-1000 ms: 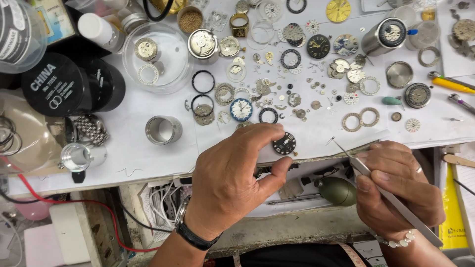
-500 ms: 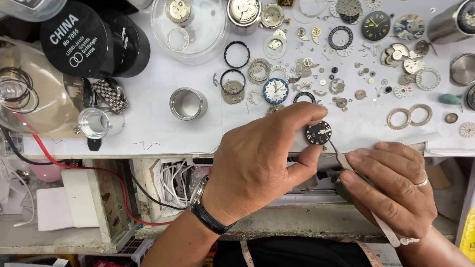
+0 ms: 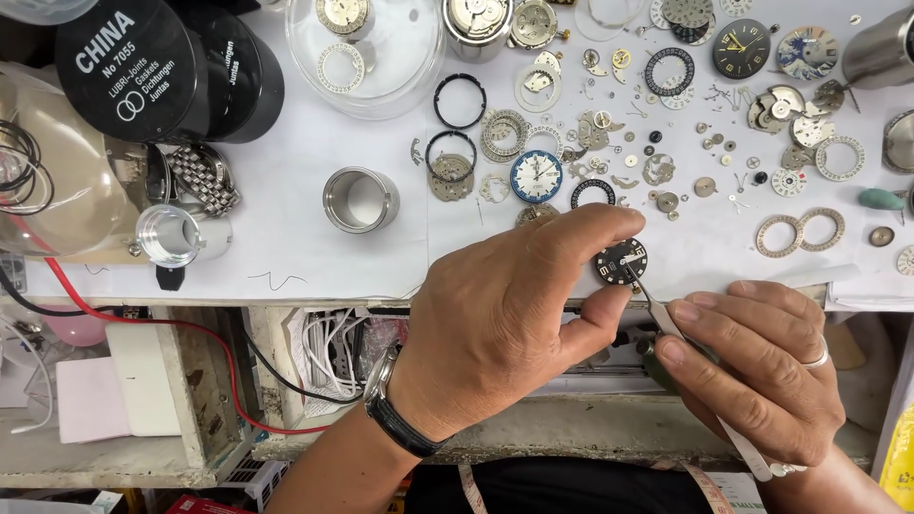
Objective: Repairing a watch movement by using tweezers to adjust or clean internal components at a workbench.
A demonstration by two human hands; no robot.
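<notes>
Pinching a small black watch dial between thumb and forefinger of the left hand, right of centre in the frame, just at the white bench's front edge; right hand closed around metal tweezers, tips touching the dial's lower rim (pressed together or not, cannot tell). Likely risks: tweezer slip scratching the face, or dial dropping into the cluttered gap below the edge. Little free room above, among scattered gears and rings; barer paper toward centre left near the steel case ring
</notes>
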